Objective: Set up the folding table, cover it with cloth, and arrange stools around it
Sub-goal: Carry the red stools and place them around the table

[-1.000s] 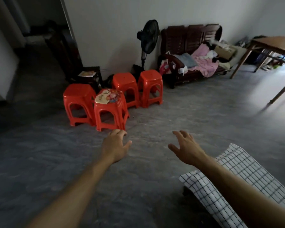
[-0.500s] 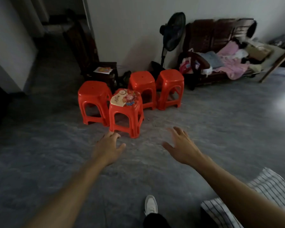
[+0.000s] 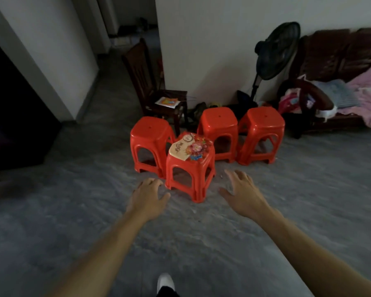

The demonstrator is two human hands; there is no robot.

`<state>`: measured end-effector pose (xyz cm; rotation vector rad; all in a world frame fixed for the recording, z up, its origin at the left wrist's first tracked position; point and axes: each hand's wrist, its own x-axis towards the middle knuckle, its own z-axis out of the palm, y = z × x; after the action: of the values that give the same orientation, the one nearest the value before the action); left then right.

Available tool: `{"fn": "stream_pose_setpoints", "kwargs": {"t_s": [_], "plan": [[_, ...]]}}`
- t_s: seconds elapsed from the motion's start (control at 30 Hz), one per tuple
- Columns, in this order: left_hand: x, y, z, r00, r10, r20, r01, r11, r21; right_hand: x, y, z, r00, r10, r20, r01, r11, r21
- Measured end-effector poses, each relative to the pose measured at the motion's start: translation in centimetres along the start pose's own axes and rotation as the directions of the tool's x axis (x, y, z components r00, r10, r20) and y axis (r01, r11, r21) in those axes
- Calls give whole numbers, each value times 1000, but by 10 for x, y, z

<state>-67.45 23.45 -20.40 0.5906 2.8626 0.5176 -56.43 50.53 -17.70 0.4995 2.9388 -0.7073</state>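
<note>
Several red plastic stools stand grouped on the grey floor near the white wall. The nearest stool (image 3: 191, 168) carries a flat printed fan (image 3: 187, 147) on its seat. Behind it stand a left stool (image 3: 150, 138), a middle stool (image 3: 220, 129) and a right stool (image 3: 261, 131). My left hand (image 3: 148, 197) reaches out with relaxed fingers just short of the nearest stool's left leg. My right hand (image 3: 242, 194) is spread open to that stool's right, holding nothing. The folding table and its cloth are out of view.
A dark wooden chair (image 3: 156, 91) with a picture book on its seat stands behind the stools. A black standing fan (image 3: 274, 52) and a wooden sofa (image 3: 341, 82) piled with clothes line the wall. My white shoe (image 3: 165, 282) shows at the bottom.
I have walked closer to the stools, and both hands have come forward to either side of the nearest one. The checked cloth has slid out of view at the lower right.
</note>
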Motion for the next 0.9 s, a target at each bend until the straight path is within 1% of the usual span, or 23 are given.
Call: {"fn": "stream_pose_setpoints", "kwargs": {"t_s": [0.13, 0.27, 0.43, 0.5, 0.6, 0.7, 0.8, 0.9], "plan": [[51, -12, 0, 1000, -12, 6, 12, 1000, 3, 55, -5, 8, 999, -1, 47, 3, 999, -48], [125, -24, 0, 999, 5, 32, -4, 1000, -30, 111, -15, 10, 1000, 7, 25, -5, 998, -69], [218, -28, 2, 993, 44, 110, -39, 998, -46, 181, -25, 3, 992, 110, 57, -103, 989, -107], [248, -36, 3, 989, 58, 134, -51, 997, -53, 213, -32, 2, 990, 131, 46, -126, 986, -110], [284, -51, 0, 986, 49, 162, -36, 996, -83, 256, -44, 4, 994, 112, 18, -111, 992, -66], [318, -70, -4, 986, 42, 163, -24, 994, -109, 294, -55, 8, 995, 101, 22, -100, 994, -33], [360, -84, -4, 988, 14, 151, 2, 994, -109, 337, -56, 10, 991, 132, 36, -131, 991, -29], [403, -90, -1, 984, -8, 176, 21, 997, -70, 383, -49, 15, 987, 137, 83, -138, 991, -1]]}}
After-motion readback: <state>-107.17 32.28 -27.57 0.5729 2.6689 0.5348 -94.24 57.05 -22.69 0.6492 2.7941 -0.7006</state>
